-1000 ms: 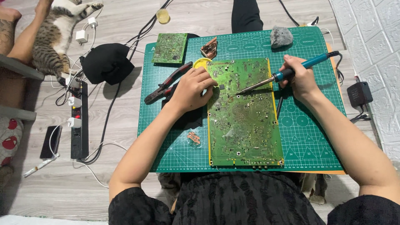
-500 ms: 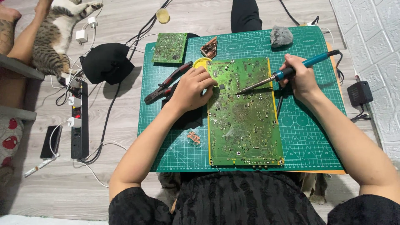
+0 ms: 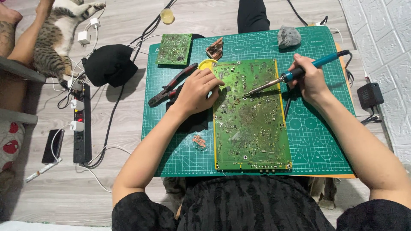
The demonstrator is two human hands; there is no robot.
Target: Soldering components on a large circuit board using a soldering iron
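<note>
Two hands work over a large green circuit board (image 3: 251, 115) lying flat on a green cutting mat (image 3: 317, 141) on the wooden floor. The left hand (image 3: 198, 90) rests with curled fingers on the board's upper left edge, pressing it down, just beside a yellow round tin (image 3: 207, 64). The right hand (image 3: 309, 78) is closed around a blue-handled soldering iron (image 3: 295, 73), whose tip touches the board near its upper middle. Red-and-black pliers (image 3: 171, 84) lie on the mat left of the left hand. A smaller board (image 3: 174, 48) sits at the mat's top left corner, a grey stone (image 3: 288, 37) at the top. Off the mat to the left are a black cap (image 3: 109, 64), a power strip (image 3: 79, 124), a phone (image 3: 53, 146) and a tabby cat (image 3: 55, 42).
</note>
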